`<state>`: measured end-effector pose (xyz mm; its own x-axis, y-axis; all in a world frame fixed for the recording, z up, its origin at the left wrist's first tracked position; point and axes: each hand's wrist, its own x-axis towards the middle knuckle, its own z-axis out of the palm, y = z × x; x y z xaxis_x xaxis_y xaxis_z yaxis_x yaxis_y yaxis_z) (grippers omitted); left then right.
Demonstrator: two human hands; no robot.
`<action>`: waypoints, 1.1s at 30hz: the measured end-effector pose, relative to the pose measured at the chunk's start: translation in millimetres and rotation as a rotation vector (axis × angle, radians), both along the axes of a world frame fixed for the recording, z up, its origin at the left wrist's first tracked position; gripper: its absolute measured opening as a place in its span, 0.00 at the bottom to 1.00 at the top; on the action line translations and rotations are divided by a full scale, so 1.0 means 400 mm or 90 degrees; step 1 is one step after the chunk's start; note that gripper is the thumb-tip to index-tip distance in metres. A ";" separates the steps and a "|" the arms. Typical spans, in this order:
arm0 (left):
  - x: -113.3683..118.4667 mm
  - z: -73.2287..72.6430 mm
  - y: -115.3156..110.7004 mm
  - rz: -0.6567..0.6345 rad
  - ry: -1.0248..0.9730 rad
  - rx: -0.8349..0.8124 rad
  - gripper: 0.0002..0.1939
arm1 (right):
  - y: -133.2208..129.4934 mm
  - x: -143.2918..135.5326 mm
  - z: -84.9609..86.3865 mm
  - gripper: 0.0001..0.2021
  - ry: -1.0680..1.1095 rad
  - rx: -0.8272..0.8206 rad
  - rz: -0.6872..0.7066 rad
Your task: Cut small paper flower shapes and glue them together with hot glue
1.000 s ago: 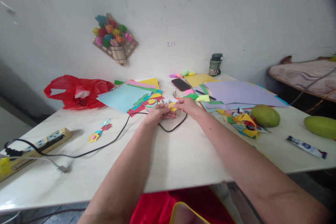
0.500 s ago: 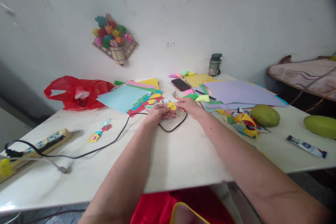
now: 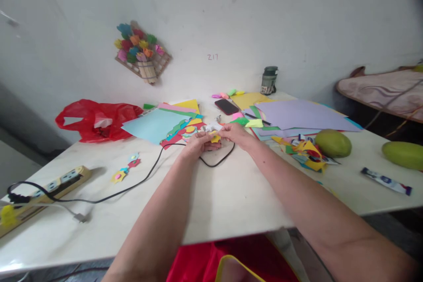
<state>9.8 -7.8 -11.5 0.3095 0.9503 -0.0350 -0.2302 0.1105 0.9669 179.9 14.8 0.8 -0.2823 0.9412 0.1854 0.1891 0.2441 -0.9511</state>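
A small yellow paper flower is held between my two hands above the table's middle. My left hand is closed on its left side, with some fingers under it. The fingertips of my right hand pinch its right edge. Just behind lies a white object, partly hidden by my fingers. A black cord loops below my hands. Colourful paper cutouts lie behind my left hand. Finished-looking paper flowers rest on the table to the left.
A power strip and red plastic bag are at left. Coloured sheets, a phone and a flask stand farther back. Paper scraps, green mangoes and a glue tube lie right.
The yellow flower has tilted and dropped slightly between my fingers, so less of its face shows. My right fingers have shifted a little to the left over it.
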 end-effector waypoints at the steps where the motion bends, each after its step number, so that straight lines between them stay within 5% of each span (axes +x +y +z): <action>1: 0.000 -0.002 0.002 -0.003 0.003 0.002 0.12 | 0.000 -0.001 0.000 0.13 -0.004 0.003 0.000; 9: 0.002 -0.009 0.008 -0.006 0.036 0.020 0.13 | -0.007 -0.008 0.005 0.07 0.019 -0.020 0.013; 33: 0.001 -0.002 0.001 0.000 0.029 0.034 0.20 | -0.009 -0.008 0.010 0.10 0.017 -0.021 0.005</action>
<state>10.1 -7.3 -12.4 0.3082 0.9513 0.0011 -0.1860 0.0591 0.9808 176.8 11.3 4.7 -0.2853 0.9446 0.1621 0.1610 0.2140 -0.9635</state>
